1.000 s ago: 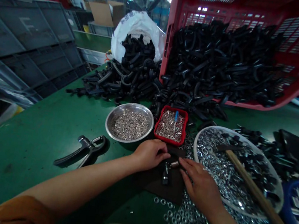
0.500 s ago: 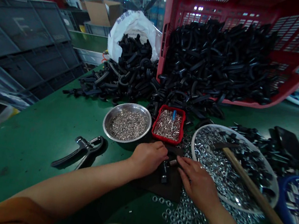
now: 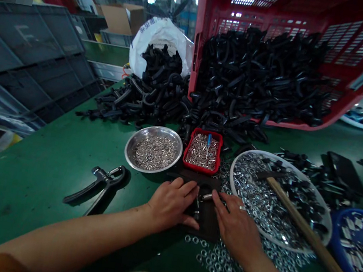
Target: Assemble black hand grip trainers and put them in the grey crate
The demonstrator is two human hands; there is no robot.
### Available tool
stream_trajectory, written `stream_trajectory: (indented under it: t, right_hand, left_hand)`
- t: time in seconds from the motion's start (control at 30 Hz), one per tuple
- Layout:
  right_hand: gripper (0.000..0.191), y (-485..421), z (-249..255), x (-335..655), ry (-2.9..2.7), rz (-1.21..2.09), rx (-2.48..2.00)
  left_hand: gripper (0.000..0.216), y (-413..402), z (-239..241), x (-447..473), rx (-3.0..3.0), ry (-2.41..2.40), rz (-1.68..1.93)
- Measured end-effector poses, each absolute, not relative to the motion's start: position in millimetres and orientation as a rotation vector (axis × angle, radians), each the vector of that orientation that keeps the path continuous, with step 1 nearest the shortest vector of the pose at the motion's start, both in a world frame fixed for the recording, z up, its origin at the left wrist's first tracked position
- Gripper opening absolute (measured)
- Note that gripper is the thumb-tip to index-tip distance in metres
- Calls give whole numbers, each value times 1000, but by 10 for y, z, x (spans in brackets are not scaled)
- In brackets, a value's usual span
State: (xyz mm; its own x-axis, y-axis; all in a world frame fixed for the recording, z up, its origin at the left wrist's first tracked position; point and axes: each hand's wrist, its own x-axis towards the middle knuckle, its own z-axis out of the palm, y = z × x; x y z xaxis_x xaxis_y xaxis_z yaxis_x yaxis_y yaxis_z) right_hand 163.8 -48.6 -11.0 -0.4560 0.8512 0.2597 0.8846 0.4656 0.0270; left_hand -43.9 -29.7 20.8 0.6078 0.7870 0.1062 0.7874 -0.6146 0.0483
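My left hand (image 3: 170, 203) lies flat with fingers stretched out on a dark mat (image 3: 207, 217) on the green table. My right hand (image 3: 235, 224) rests beside it, fingers extended toward a small spring part (image 3: 206, 197) and a small black piece (image 3: 197, 209) lying between the two hands. Neither hand grips anything that I can see. Loose metal washers (image 3: 225, 268) are scattered below my right hand.
A steel bowl of small metal parts (image 3: 154, 148), a red tray of pins (image 3: 203, 151), a white dish of washers (image 3: 278, 198) with a hammer handle (image 3: 316, 247), a blue dish (image 3: 358, 244), black pliers-like handles (image 3: 100, 185), a red crate (image 3: 285, 56) spilling black parts.
My left hand opened from a curled pose and moved down and slightly left, now flat on the mat. My right hand shifted slightly down. The view drifted a little.
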Motion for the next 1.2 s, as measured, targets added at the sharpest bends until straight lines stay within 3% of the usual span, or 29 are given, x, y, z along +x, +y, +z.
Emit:
stream_trajectory:
  t: [0.07,0.23,0.37,0.47,0.6,0.73,1.0,1.2]
  right_hand:
    - [45,-471,-82,1651,-2519,-231,-1498]
    - [37,-417,-67,1675,-2484,-252,-1442]
    - [29,-386,-27,1667,-2406,-165,-1322]
    - [24,-345,85,1664,-2405,39,-1249]
    - [23,-229,204,1652,-2367,447,-1333]
    - [23,-78,178,1610,-2273,612,-1504]
    - [19,83,343,1520,-2402,469,-1724]
    - [25,703,599,1155,-2384,-22,-1770]
  left_hand:
    - [86,-351,161,-462,-2818,-1385,-165]
    - [73,-385,98,-448,-2836,-1436,-141]
    - [64,-291,349,-485,-2929,-1452,-250]
    - [53,-49,620,-542,-3248,-1440,-215]
    - [46,344,711,-579,-3726,-1491,237]
    - [37,447,544,-514,-3391,-1828,300]
    - [38,97,320,-499,-2737,-1910,-389]
    - [35,0,205,-483,-2742,-1913,-594]
